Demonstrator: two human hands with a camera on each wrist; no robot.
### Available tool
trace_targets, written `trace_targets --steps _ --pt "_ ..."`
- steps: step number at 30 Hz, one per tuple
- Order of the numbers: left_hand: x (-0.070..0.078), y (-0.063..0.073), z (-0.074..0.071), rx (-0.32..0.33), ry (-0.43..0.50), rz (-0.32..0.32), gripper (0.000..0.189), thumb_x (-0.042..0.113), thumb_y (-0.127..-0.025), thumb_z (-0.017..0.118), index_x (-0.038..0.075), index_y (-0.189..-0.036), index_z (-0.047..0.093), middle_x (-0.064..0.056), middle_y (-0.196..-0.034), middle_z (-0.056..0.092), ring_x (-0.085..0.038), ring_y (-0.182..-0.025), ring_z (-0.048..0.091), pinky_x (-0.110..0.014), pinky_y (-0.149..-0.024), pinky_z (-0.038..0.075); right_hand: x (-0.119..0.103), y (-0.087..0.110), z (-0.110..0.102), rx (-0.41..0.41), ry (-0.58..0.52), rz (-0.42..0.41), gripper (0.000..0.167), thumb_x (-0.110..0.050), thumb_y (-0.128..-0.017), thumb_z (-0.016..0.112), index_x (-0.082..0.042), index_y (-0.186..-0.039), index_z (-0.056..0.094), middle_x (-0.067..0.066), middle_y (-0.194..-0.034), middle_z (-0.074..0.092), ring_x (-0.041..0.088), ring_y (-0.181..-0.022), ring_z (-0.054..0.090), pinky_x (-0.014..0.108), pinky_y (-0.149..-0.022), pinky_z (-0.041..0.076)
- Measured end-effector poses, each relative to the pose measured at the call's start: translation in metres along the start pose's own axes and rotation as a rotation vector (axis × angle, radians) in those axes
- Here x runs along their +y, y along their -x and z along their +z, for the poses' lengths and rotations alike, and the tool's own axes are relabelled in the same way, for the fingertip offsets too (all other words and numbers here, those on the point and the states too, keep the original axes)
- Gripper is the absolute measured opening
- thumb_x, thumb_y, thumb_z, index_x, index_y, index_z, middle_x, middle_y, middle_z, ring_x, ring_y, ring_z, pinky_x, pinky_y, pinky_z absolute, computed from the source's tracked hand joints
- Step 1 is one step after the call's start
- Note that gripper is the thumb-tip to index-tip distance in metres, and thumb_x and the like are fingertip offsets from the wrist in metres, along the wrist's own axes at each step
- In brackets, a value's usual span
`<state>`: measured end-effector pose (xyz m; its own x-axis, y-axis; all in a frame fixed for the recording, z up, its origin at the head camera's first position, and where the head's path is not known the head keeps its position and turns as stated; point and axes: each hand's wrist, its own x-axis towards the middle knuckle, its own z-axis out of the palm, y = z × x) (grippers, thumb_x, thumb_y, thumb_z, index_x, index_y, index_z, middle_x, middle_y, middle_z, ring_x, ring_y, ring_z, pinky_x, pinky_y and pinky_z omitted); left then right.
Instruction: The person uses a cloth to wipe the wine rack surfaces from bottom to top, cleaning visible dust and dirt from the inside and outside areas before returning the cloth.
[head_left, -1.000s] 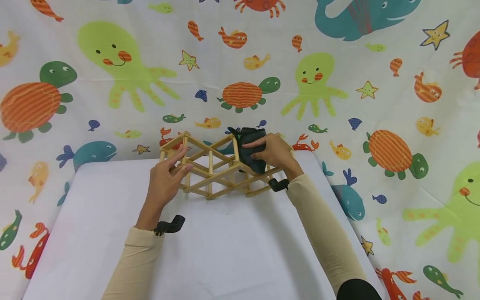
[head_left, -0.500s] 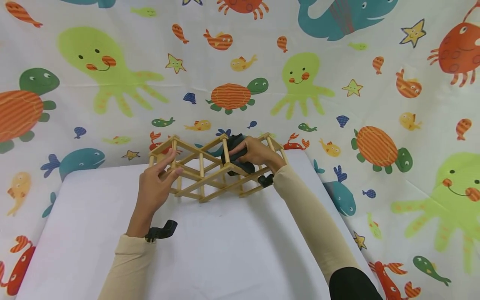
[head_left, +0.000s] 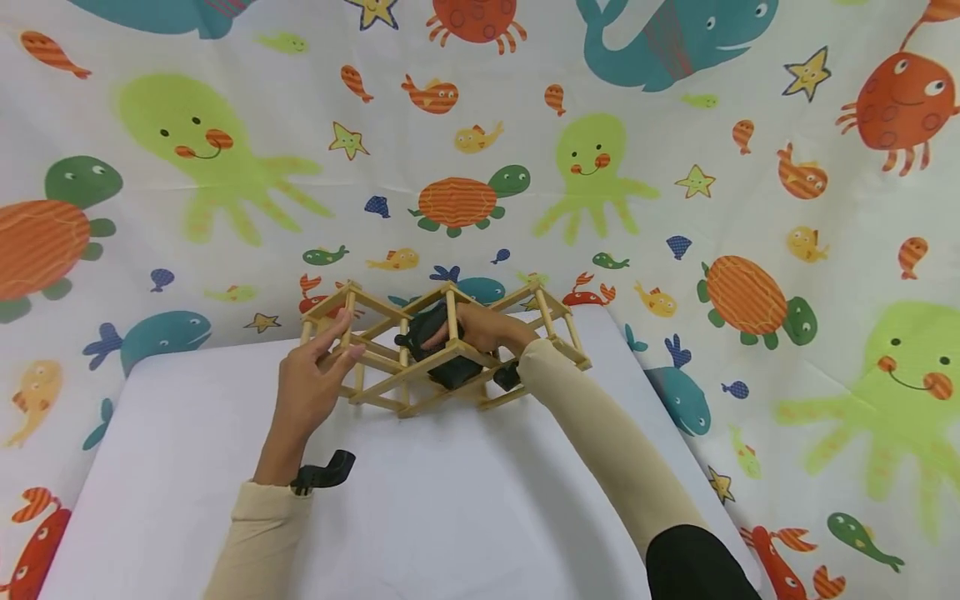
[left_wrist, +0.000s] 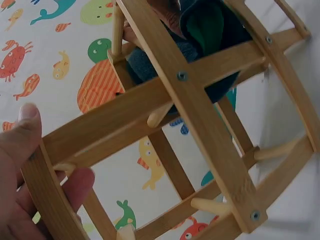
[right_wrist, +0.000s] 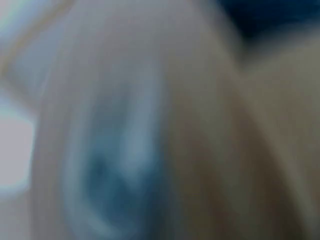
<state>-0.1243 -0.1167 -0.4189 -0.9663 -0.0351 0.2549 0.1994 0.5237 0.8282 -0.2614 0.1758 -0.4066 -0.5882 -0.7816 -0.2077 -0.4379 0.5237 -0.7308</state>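
Note:
A lattice-like wooden rack [head_left: 388, 384] of light slats and round dowels stands at the far side of the white table. My left hand [head_left: 309, 379] grips its left end; in the left wrist view the thumb and fingers lie around a slat. Inside the middle of the rack is a dark blue-green bundle of cloth [head_left: 454, 372], its fabric and green inner side showing in the left wrist view [left_wrist: 205, 27]. My right hand [head_left: 482, 327] reaches into the rack from the right and holds that bundle, the fingers partly hidden by slats. The right wrist view is badly blurred.
A curtain [head_left: 465, 117] printed with sea animals hangs right behind the rack. The white table [head_left: 450, 500] stretches toward me in front of it. Slats and dowels surround the right hand.
My right hand has moved left and lower with the cloth bundle, bringing it deeper into the rack's middle. The left hand keeps its grip on the left end. The head view has shifted slightly.

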Motion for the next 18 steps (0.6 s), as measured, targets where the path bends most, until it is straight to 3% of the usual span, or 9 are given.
trace_targets --steps 3,5,7,9,11,13,15,18 --pt "0.004 0.001 0.003 -0.029 0.007 0.001 0.056 0.029 -0.104 0.072 0.025 -0.157 0.053 0.002 -0.163 0.050 -0.034 -0.134 0.065 -0.005 -0.087 0.045 0.006 -0.003 0.006 0.069 0.001 -0.019 0.039 0.001 -0.098 0.073 -0.011 -0.134 0.073 0.018 -0.082 0.067 0.015 -0.067 0.028 0.025 -0.059 0.026" --pt "0.006 0.001 0.003 -0.027 0.011 0.006 0.056 0.028 -0.104 0.072 0.023 -0.157 0.053 0.001 -0.163 0.050 -0.035 -0.133 0.065 -0.013 -0.090 0.052 0.010 -0.006 0.009 0.132 0.029 -0.030 0.041 -0.002 -0.095 0.077 -0.011 -0.135 0.073 0.020 -0.098 0.075 0.015 -0.075 0.046 0.023 -0.064 0.034" --pt "0.007 0.001 0.002 -0.015 0.015 0.014 0.056 0.025 -0.103 0.073 0.020 -0.156 0.054 0.000 -0.163 0.050 -0.037 -0.135 0.064 -0.029 -0.099 0.058 0.011 -0.010 0.010 0.170 0.057 -0.023 0.045 -0.008 -0.093 0.081 -0.013 -0.137 0.072 0.019 -0.123 0.076 0.019 -0.095 0.061 0.022 -0.075 0.041" --pt "0.007 0.001 0.001 -0.008 0.018 0.022 0.057 0.023 -0.103 0.073 0.018 -0.156 0.055 -0.001 -0.162 0.050 -0.037 -0.144 0.056 -0.046 -0.109 0.056 0.008 -0.013 0.011 0.182 0.074 0.018 0.046 -0.012 -0.093 0.082 -0.014 -0.138 0.071 0.015 -0.141 0.070 0.023 -0.124 0.063 0.022 -0.089 0.045" --pt "0.007 0.001 0.000 -0.007 0.019 0.034 0.057 0.024 -0.102 0.073 0.018 -0.156 0.054 -0.002 -0.162 0.050 -0.038 -0.146 0.054 -0.056 -0.111 0.052 0.004 -0.014 0.012 0.172 0.086 0.084 0.044 -0.014 -0.094 0.081 -0.014 -0.137 0.072 0.013 -0.147 0.067 0.026 -0.134 0.061 0.027 -0.097 0.046" --pt "0.005 0.000 0.000 -0.006 0.017 0.039 0.057 0.025 -0.103 0.073 0.018 -0.156 0.054 -0.002 -0.162 0.050 -0.037 -0.145 0.055 -0.040 -0.108 0.056 -0.002 -0.014 0.011 0.155 0.094 0.155 0.038 -0.014 -0.098 0.077 -0.013 -0.135 0.073 0.012 -0.145 0.068 0.029 -0.138 0.060 0.031 -0.105 0.048" --pt "0.004 -0.001 0.001 -0.003 0.012 0.039 0.056 0.026 -0.103 0.073 0.018 -0.156 0.054 -0.002 -0.162 0.051 -0.036 -0.136 0.064 -0.021 -0.096 0.055 -0.006 -0.012 0.010 0.127 0.117 0.196 0.032 -0.014 -0.101 0.072 -0.011 -0.134 0.075 0.011 -0.143 0.070 0.030 -0.139 0.059 0.035 -0.112 0.049" --pt "0.001 -0.001 0.004 -0.005 0.014 0.033 0.056 0.025 -0.103 0.072 0.018 -0.156 0.054 -0.001 -0.163 0.050 -0.034 -0.132 0.066 -0.004 -0.084 0.041 -0.004 -0.010 0.010 0.094 0.146 0.154 0.030 -0.015 -0.102 0.071 -0.011 -0.131 0.077 0.010 -0.139 0.072 0.027 -0.136 0.062 0.034 -0.113 0.049"
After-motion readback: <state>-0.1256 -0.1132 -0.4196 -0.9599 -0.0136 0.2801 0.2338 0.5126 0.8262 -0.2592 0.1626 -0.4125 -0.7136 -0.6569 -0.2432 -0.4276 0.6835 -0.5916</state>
